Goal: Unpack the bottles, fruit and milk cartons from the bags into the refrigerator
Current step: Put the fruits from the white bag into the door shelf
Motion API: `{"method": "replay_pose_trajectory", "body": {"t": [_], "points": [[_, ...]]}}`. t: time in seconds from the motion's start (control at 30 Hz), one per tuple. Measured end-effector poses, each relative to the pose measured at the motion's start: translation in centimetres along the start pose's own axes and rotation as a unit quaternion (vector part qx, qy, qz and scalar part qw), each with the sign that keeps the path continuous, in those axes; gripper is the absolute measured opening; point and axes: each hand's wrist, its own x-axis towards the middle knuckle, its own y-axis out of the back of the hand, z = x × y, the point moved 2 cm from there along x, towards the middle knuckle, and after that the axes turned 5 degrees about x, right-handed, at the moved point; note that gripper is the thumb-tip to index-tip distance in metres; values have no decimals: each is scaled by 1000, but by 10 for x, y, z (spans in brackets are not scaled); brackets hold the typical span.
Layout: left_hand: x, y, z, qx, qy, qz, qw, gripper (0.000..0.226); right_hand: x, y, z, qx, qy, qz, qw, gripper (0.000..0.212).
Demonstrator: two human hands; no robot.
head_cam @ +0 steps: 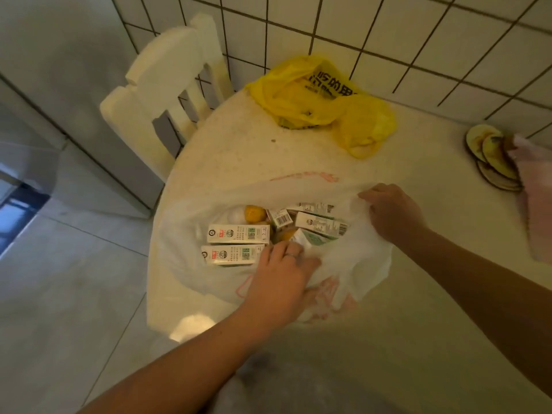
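A white plastic bag [263, 201] lies open at the centre of the round table [418, 309], and both hands work at its mouth. The right hand [394, 215], at three o'clock of the opening, is pinched shut on a fold of the bag's film and holds the mouth wide. The left hand [280, 279], at six o'clock, reaches in with its fingers spread loosely, touching the nearest milk carton [233, 254] and the bag's rim; it has closed on nothing yet. A second milk carton [239, 233] lies just beyond the first, more cartons [321, 225] crowd toward two o'clock, and yellow-orange fruit [255, 213] sits at twelve o'clock inside the bag. A yellow bag [316, 97] rests slumped at the table's far edge, beside a white chair [167, 85].

The step in hand looks like the first pick from the white bag. Next, the left fingers need to wrap a carton's long sides and lift it clear without dragging the film.
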Motion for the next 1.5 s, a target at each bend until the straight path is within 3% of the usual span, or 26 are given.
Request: {"method": "replay_pose_trajectory", "body": {"t": [0.13, 0.23, 0.3, 0.37, 0.4, 0.47, 0.53, 0.7, 0.8, 0.9, 1.03, 1.17, 1.23, 1.3, 1.37, 1.43, 1.5], "points": [[9, -7, 35, 17, -15, -23, 999, 47, -16, -11, 40, 19, -21, -30, 999, 38], [8, -15, 60, 0, -28, -33, 999, 34, -28, -27, 50, -36, -34, -134, 990, 37], [4, -17, 66, -34, -16, -52, 998, 58, -32, -32, 51, -65, -63, -174, 981, 37], [-2, -20, 64, -71, 4, -35, 997, 60, -31, -27, 49, -25, -88, -133, 987, 38], [-4, -20, 60, -87, 20, -15, 996, 55, -31, -22, 47, -6, -73, -72, 995, 37], [-8, -14, 47, -103, 68, 34, 992, 46, -35, -9, 35, 2, 5, 81, 997, 32], [-10, -4, 27, -93, 121, 80, 985, 44, -42, 1, 15, 17, 94, 171, 981, 28], [-5, 19, -41, -42, 231, 70, 969, 41, -52, 0, -47, 71, 211, 138, 965, 35], [5, 25, -83, -39, 241, 29, 969, 38, -42, -15, -72, 48, 199, 62, 977, 47], [25, 28, -120, -27, 219, -12, 975, 40, -26, -25, -89, 20, 134, 4, 991, 57], [57, 16, -162, -20, 191, -85, 978, 43, 0, -43, -96, -24, 95, -74, 992, 53], [84, -3, -192, -64, 180, -142, 971, 44, 24, -61, -97, 3, 13, -171, 985, 55], [92, -10, -204, -90, 176, -146, 969, 45, 30, -60, -100, 10, -3, -147, 989, 50], [94, -9, -210, -85, 164, -96, 978, 40, 28, -50, -110, -2, 43, -41, 998, 39], [96, -2, -211, -78, 78, 10, 994, 28, 26, -43, -124, 20, 117, -7, 993, 28], [98, 6, -203, -100, -72, 74, 990, 17, 26, -42, -136, 60, 169, -93, 979, 26], [103, 7, -199, -107, -194, 52, 974, 18, 30, -50, -144, 61, 208, -180, 960, 28]]}}
